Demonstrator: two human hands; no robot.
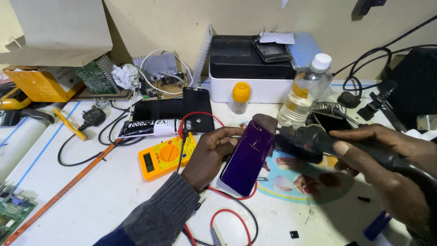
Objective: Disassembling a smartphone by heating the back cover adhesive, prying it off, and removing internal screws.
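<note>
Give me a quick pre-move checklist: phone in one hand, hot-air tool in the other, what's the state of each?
1. Left hand grips purple phone by its edge: ok.
2. Right hand wrapped around black hot-air tool: ok.
3. Nozzle aimed at the phone's upper end, close to it: ok; whether they touch: cannot tell.
4. Tool powered or hot: cannot tell.
5. Plastic water bottle stands just behind the nozzle: not ok.
6. Red multimeter lead runs under the phone: not ok.
</note>
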